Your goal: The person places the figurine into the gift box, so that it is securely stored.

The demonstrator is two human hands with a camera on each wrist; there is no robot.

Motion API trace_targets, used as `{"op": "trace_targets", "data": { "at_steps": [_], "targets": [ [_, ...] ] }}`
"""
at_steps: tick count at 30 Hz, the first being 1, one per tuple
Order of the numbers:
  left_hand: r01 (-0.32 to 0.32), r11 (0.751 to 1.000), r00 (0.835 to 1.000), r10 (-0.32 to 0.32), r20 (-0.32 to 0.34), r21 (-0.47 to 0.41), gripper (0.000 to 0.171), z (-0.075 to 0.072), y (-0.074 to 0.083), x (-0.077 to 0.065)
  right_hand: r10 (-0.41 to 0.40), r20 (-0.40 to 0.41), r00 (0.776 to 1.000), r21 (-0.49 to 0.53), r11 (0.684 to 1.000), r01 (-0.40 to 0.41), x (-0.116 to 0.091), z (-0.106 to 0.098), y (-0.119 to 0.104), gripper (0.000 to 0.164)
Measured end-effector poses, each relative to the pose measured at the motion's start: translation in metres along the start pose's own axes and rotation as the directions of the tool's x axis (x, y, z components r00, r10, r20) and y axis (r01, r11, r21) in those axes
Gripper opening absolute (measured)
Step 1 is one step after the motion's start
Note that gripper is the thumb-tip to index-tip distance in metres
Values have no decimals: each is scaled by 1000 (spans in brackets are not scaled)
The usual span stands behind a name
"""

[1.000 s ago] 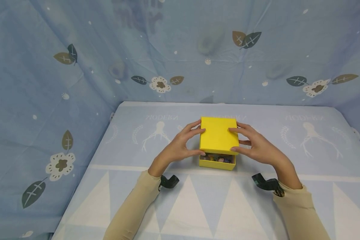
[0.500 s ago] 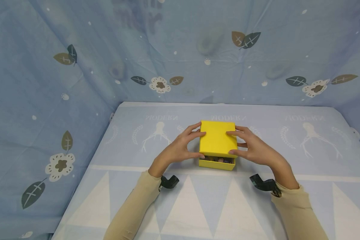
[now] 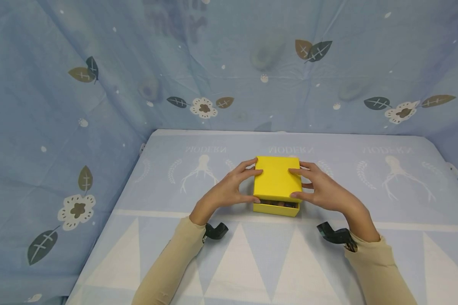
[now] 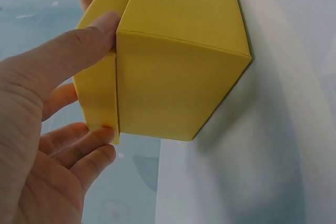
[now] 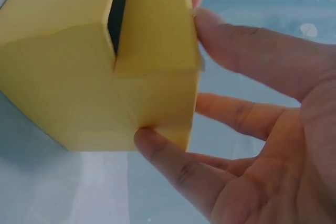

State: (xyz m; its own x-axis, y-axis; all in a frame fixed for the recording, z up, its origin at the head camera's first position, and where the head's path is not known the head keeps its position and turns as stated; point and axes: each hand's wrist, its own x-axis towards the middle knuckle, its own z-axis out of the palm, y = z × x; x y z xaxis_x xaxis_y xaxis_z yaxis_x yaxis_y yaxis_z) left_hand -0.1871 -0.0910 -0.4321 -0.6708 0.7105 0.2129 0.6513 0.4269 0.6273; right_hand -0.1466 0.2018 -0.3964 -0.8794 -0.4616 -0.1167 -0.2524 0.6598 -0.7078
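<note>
A square yellow box lid (image 3: 277,178) sits partly over its matching yellow box (image 3: 276,209), which stands on the table. Along the near side a narrow gap shows some small dark and pinkish contents inside. My left hand (image 3: 229,189) grips the lid's left side, thumb at the near corner and fingers along the far part. On the opposite side my right hand (image 3: 325,189) holds the lid the same way. The right wrist view shows the lid (image 5: 160,30) tilted, with a dark wedge between it and the box wall (image 5: 52,87). In the left wrist view, the lid edge (image 4: 97,95) meets the box closely.
The table (image 3: 168,254) has a pale blue and white patterned cover. Behind and to the left hangs a blue cloth (image 3: 229,63) printed with leaves and flowers. Dark camera mounts (image 3: 215,231) stick out from both wrists, above the table.
Both hands have brought the lid down and slightly toward the near side, narrowing the front gap so less of the contents shows. The box has stayed in place.
</note>
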Motion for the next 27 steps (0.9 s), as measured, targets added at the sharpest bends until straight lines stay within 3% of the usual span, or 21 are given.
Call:
{"op": "trace_targets", "data": {
  "at_steps": [7,16,27],
  "targets": [
    [8,1000,999,-9,33,14,76,-2,3,0,39,25,999,-2,999,-39,-3,-2,-5,76],
    [55,998,994,-59,93,42,72,-5,9,-1,30,40,999,6,1000,-30,-6,-2,-9,74],
    [45,993,989,-59,136,110,67,-8,18,-4,33,50,998,-20,999,-32,-7,0,-13,74]
  ]
}}
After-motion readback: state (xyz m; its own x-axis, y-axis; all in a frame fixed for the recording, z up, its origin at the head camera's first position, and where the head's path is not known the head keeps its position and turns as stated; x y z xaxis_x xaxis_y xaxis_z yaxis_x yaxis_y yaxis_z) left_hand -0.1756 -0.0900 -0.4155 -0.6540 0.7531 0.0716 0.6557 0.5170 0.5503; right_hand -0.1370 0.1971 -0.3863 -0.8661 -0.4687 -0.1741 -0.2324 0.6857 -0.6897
